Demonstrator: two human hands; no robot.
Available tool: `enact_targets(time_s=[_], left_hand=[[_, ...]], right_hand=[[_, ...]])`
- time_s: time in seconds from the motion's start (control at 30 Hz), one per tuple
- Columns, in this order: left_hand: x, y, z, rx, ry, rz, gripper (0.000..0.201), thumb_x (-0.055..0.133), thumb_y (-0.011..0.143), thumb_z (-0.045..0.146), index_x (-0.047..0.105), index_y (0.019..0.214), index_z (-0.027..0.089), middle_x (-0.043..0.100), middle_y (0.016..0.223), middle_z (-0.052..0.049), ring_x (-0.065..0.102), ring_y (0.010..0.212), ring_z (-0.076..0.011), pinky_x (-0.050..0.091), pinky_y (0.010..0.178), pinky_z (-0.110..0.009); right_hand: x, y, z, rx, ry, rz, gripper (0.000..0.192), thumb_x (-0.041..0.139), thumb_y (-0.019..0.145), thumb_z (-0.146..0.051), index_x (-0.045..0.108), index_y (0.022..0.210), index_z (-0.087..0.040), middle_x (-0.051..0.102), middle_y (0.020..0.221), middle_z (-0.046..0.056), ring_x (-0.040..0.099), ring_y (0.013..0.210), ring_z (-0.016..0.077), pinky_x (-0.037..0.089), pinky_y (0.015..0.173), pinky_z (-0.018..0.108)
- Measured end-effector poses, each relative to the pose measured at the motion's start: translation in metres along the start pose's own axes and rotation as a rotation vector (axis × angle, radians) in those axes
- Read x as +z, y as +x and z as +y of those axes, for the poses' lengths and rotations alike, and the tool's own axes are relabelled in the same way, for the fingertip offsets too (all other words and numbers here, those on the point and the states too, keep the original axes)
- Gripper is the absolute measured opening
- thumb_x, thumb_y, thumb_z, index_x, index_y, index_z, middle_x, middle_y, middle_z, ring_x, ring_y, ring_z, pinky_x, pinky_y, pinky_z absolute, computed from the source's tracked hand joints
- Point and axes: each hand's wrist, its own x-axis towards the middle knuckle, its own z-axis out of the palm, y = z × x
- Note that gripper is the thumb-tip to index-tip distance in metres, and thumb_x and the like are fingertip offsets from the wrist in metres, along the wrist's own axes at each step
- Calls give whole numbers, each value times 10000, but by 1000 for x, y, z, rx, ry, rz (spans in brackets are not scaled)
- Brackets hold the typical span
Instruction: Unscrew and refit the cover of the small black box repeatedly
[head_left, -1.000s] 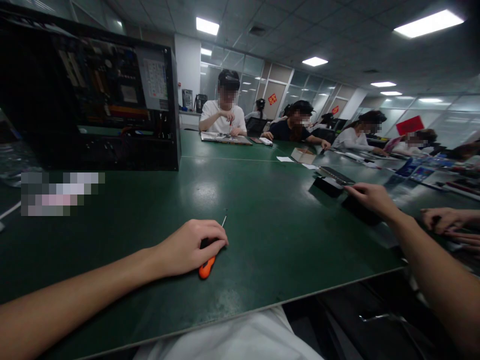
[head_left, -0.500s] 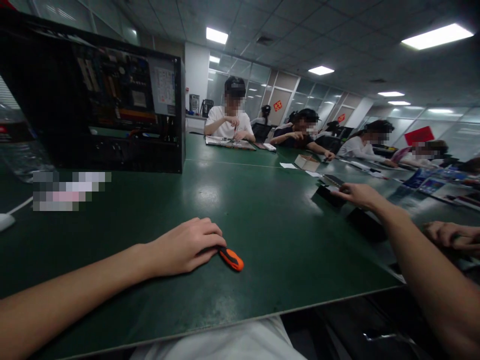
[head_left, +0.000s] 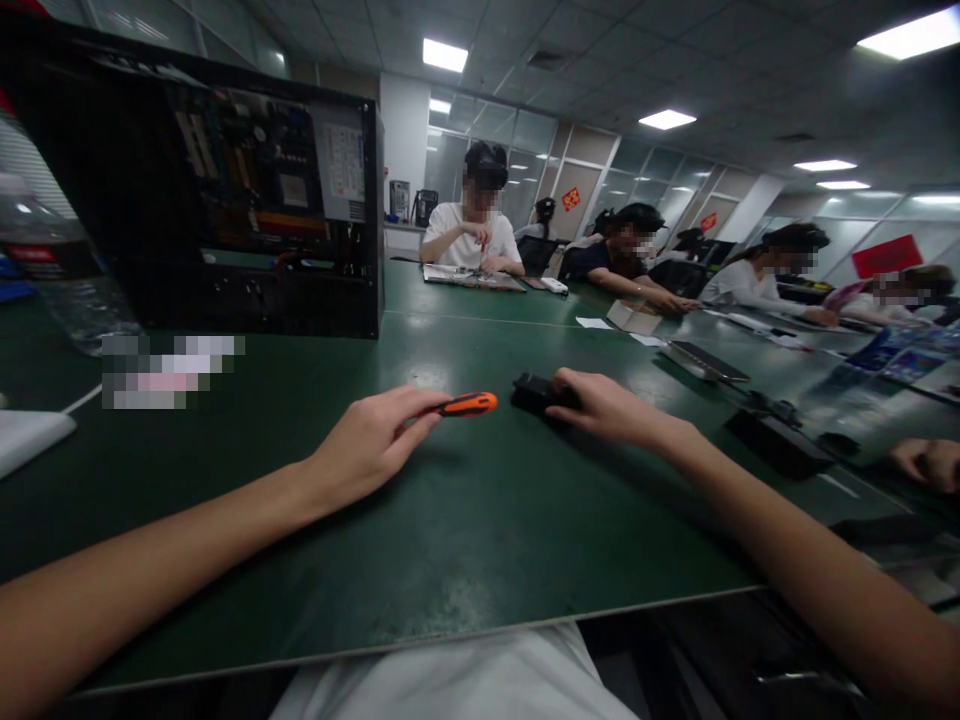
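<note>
My left hand (head_left: 375, 440) is closed on a screwdriver, with its orange and black handle (head_left: 471, 404) sticking out to the right from the fingertips, raised above the green table (head_left: 435, 570). The rest of the tool is hidden in the hand. To the right, my right hand (head_left: 592, 402) grips a small black box-shaped object (head_left: 536, 392) by its right end. A short gap separates this dark piece from the handle tip.
An opened computer case (head_left: 300, 310) stands at the left, beside a plastic bottle (head_left: 75, 270). Another black box (head_left: 776, 440) and a flat dark device (head_left: 705, 361) lie at the right. A co-worker's hand (head_left: 930, 462) is at the right edge; several people sit beyond.
My right hand has brought the black box-shaped object leftward from the right side of the table. My left hand has lifted the screwdriver off the tabletop, its handle now pointing right.
</note>
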Motion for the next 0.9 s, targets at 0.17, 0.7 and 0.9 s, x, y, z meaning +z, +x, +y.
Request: enact_targets(time_s=[0.17, 0.7, 0.9], left_hand=[[3, 4, 5, -107, -98, 53, 316, 547, 994, 271, 707, 1254, 188, 680, 915, -29, 604, 729, -153, 467, 678, -268], [22, 13, -2, -198, -325, -8, 628, 778, 808, 385, 595, 1377, 190, 672, 1326, -97, 635, 1178, -271, 507, 970, -362], [22, 10, -1, -225, -295, -192, 391, 739, 830, 392, 725, 1159, 180, 768, 1027, -46, 708, 893, -228, 529, 814, -321]], right_hand=[[6, 4, -91, -306, 127, 2, 233, 575, 955, -402, 517, 1023, -187, 646, 1018, 100, 600, 857, 200, 455, 751, 315], [-119, 36, -128, -476, 182, 48, 269, 611, 925, -390, 716, 987, -150, 714, 862, 28, 596, 711, 115, 411, 648, 231], [-143, 29, -133, -498, -5, -66, 225, 613, 915, -375, 728, 966, -189, 676, 751, -28, 582, 673, 92, 388, 648, 221]])
